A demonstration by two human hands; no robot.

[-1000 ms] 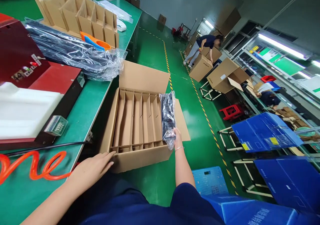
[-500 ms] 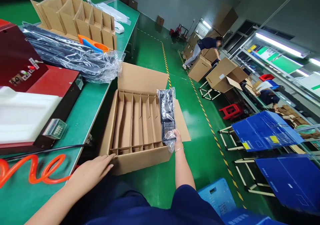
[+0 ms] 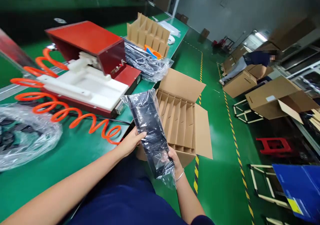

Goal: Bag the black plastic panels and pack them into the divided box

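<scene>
A long black plastic part in a clear bag is held tilted in front of me, over the near left side of an open carton. My left hand grips its left edge, thumb on top. Around its lower right edge my right hand is closed; a bracelet circles that wrist. The carton has its flaps folded out. Inside it, cardboard dividers form several narrow slots, partly hidden by the bagged part.
On the green bench stand a red machine with a white fixture, a coiled orange hose, bagged black parts and a spare divider. Across the floor a person bends over cartons. A red stool stands right.
The bagged part has moved from above the carton's right side towards me and left. My left hand has left the carton's edge and taken hold of it. The view has swung left.
</scene>
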